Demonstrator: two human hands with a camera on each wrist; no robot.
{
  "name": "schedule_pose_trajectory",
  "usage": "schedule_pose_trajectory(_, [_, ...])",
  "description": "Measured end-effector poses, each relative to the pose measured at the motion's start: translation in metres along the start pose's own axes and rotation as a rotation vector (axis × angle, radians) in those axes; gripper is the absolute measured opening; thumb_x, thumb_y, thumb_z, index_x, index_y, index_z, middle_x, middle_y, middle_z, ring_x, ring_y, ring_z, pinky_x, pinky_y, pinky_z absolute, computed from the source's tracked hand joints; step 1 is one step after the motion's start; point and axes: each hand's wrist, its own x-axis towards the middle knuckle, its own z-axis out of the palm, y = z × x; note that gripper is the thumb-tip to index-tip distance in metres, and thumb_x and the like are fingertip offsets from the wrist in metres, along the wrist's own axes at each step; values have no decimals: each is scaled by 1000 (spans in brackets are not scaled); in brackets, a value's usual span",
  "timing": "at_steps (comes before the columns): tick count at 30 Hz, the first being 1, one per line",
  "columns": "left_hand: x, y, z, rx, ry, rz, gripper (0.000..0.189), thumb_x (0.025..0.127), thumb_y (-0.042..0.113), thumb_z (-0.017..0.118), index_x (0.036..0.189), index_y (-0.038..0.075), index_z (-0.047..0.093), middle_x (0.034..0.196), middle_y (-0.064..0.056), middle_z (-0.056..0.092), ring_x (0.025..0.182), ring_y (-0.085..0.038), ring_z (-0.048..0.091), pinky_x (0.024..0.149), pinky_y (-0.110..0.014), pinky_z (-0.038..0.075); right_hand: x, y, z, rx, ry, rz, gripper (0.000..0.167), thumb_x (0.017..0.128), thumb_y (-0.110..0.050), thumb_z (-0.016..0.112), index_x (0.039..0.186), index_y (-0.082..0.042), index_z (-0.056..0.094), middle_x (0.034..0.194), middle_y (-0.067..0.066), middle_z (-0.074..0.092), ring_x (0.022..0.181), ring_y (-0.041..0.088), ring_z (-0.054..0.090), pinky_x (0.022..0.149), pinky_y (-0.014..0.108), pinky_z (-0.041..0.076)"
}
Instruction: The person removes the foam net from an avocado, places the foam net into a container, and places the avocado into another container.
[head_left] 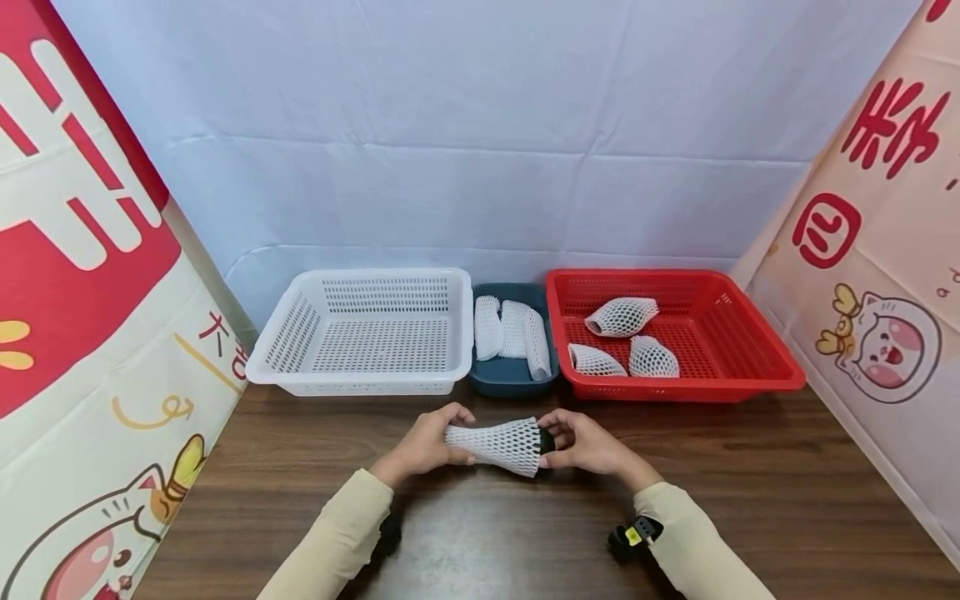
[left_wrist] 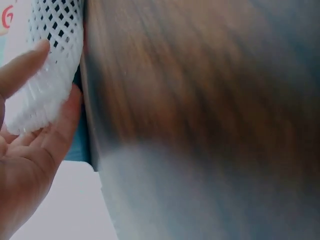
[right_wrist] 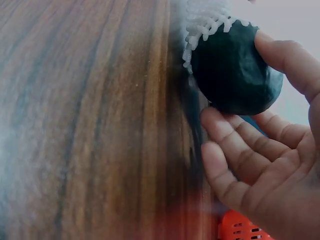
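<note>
Just in front of the baskets, a white foam net sleeve (head_left: 497, 443) lies lengthwise between my two hands. My left hand (head_left: 426, 446) grips its narrow end, thumb on one side and fingers on the other. A smooth, dark green fruit (right_wrist: 235, 70), which looks like an avocado, sticks out of the wide right end. My right hand (head_left: 592, 448) holds that rounded end between thumb and fingers. In the left wrist view, the net (left_wrist: 55, 65) stretches away from the fingers. The covered part of the fruit is hidden.
A white basket (head_left: 258, 358) stands at the back left. In the middle, a blue-grey tray (head_left: 513, 387) holds several white foam nets (head_left: 514, 329). At right, a red basket (head_left: 720, 383) contains three net-covered pieces (head_left: 622, 317). Fabric walls enclose the wooden table (head_left: 480, 542).
</note>
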Motion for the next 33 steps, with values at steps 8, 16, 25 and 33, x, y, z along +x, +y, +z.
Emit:
schedule_pose_trajectory(8, [9, 7, -2, 48, -68, 135, 63, 64, 21, 86, 117, 3, 57, 112, -6, 61, 101, -16, 57, 86, -34, 44, 3, -2, -2, 27, -40, -33, 60, 77, -15, 76, 126, 4, 47, 117, 14, 52, 102, 28, 52, 85, 43, 46])
schedule_pose_trajectory(16, [19, 15, 6, 91, -88, 141, 59, 62, 28, 86, 112, 10, 61, 102, 4, 63, 89, -6, 56, 79, -24, 45, 7, -2, 1, 16, -27, -36, 61, 78, -19, 76, 125, 4, 46, 113, 12, 54, 100, 26, 52, 86, 41, 45])
schedule_pose_trajectory(25, [25, 20, 17, 139, -62, 193, 55, 63, 26, 85, 110, 11, 60, 99, 3, 61, 85, -8, 55, 76, -25, 45, 10, 0, 7, 24, 3, -45, 62, 76, -20, 77, 126, 2, 47, 110, 10, 54, 97, 25, 51, 82, 37, 44])
schedule_pose_trajectory(33, [25, 21, 23, 157, -36, 177, 50, 66, 22, 84, 109, 12, 61, 101, 2, 63, 86, -8, 55, 77, -25, 45, 10, 2, 10, 9, 24, -31, 62, 74, -19, 79, 123, 3, 49, 110, 11, 54, 97, 26, 51, 82, 38, 46])
